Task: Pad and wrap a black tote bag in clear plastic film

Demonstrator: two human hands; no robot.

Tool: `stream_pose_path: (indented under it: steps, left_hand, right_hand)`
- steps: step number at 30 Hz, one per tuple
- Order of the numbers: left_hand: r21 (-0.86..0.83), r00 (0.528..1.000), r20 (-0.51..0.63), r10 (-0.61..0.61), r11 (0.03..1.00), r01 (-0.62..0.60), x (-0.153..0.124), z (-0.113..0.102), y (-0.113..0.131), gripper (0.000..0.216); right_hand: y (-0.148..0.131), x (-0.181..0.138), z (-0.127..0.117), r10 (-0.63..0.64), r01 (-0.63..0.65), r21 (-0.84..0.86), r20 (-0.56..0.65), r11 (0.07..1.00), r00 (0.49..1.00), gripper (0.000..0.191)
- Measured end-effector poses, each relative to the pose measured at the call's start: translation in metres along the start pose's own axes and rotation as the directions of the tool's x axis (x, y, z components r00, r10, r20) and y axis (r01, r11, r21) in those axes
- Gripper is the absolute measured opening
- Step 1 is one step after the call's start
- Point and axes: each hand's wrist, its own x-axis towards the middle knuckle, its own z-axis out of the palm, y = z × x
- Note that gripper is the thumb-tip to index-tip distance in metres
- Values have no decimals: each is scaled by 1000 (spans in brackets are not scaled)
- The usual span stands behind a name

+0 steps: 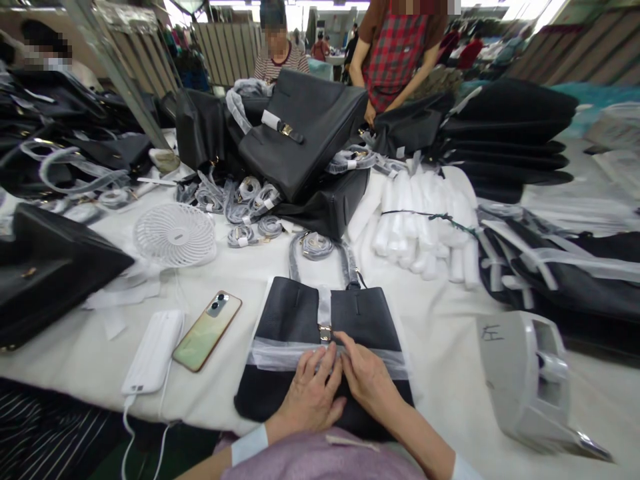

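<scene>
A black handbag (pixel 293 310) lies flat on the white-covered table right in front of me, its wrapped handle (pixel 346 265) stretching away from me. Clear plastic film (pixel 270 355) runs across the middle of the bag. Above the film is a gold clasp (pixel 325 332) on a strap covered in white wrapping. My left hand (pixel 313 390) rests on the film and the lower part of the bag with its fingers extended. My right hand (pixel 367 377) lies beside it, index fingertip close to the clasp and fingers stretched; whether that fingertip touches the clasp I cannot tell.
To the left are a phone (pixel 207 331), a white power bank (pixel 154 352) with a cable and a white fan (pixel 175 235). A tape dispenser (pixel 523 380) stands at right. Bundled white rolls (pixel 420 217), coiled straps (pixel 250 200) and piled black bags (pixel 305 127) lie behind. People stand beyond.
</scene>
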Motion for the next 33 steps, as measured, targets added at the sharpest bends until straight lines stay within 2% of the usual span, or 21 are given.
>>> stream_pose_path:
  steps: [11, 13, 16, 18, 21, 23, 26, 28, 29, 30, 31, 32, 33]
  left_hand:
    - [-11, 1000, -5, -7, 1000, 7, 1, -1, 1, 63]
    - [-2, 1000, -17, -9, 1000, 9, 1, -3, 1, 62]
    - [14, 999, -33, -16, 1000, 16, 3, -4, 1, 61]
    - [20, 999, -42, -14, 1000, 15, 3, -4, 1, 62]
    - [2, 998, -67, -5, 1000, 5, 3, -2, 2, 60]
    - [-20, 995, -98, -5, 1000, 3, 2, -2, 4, 55]
    - [-5, 992, -125, 14, 1000, -14, -1, -1, 6, 50]
    - [44, 992, -114, 49, 998, -44, -2, 1, 5, 53]
    - [68, 992, -110, 68, 996, -60, -3, 2, 4, 57]
    - [85, 990, -113, 82, 994, -73, -4, 4, 3, 60]
    - [93, 988, -122, 92, 992, -81, -4, 5, 2, 61]
    - [94, 986, -132, 97, 992, -85, -6, 7, 2, 62]
    - [93, 986, -134, 98, 992, -86, -7, 8, 2, 62]
  right_hand:
    - [-8, -10, -3, 54, -78, -204, -121, 976, 991, 43]
    - [-6, -13, -8, 63, -106, -249, -175, 963, 983, 43]
    - [0, -18, -23, 61, -164, -299, -326, 940, 943, 39]
    - [2, -21, -29, 5, -121, -285, -377, 951, 926, 33]
    - [-3, -28, -21, -148, 72, -254, -293, 965, 945, 31]
    - [-10, -33, -9, -191, 133, -234, -247, 963, 950, 34]
    - [-13, -41, -4, -144, 107, -162, -237, 981, 961, 38]
    - [-6, -50, -19, -81, 46, -124, -296, 991, 952, 38]
    - [1, -58, -32, -32, -17, -126, -371, 992, 928, 36]
    - [9, -68, -49, 38, -115, -135, -473, 984, 880, 33]
    - [19, -81, -68, 124, -248, -131, -596, 960, 793, 31]
    - [30, -95, -88, 219, -399, -98, -707, 912, 672, 30]
    - [43, -110, -107, 332, -560, -9, -798, 828, 503, 32]
